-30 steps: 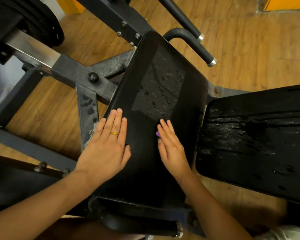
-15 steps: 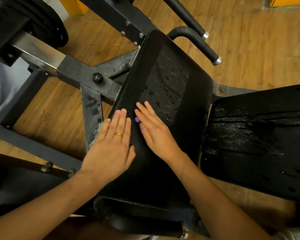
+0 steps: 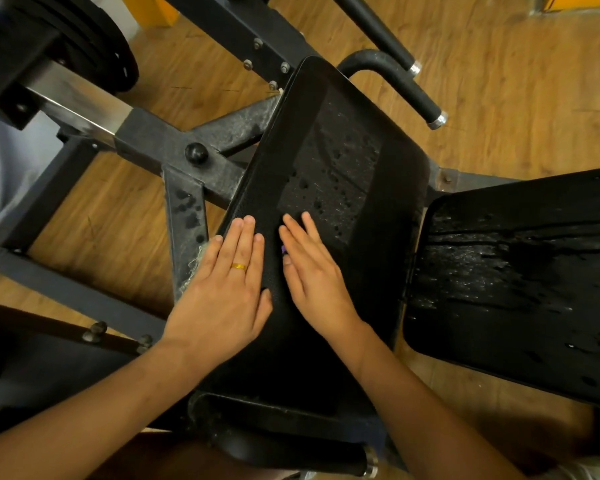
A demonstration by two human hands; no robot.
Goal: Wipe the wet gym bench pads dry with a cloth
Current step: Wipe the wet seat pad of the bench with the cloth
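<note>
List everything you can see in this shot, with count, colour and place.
middle pad: one, black, water drops on its far half, centre
right pad: one, black, wet streaks, right side
cloth: one, purple, on the middle pad, mostly covered
frame: one, dark grey metal, left of the middle pad
plates: black, top left, count unclear
handles: three, black with chrome ends, two top right, one at the bottom
floor: brown wood, all around
ring: one, gold, on a finger
left hand: flat on the middle pad's left edge
right hand: flat on the middle pad, over the cloth
</note>
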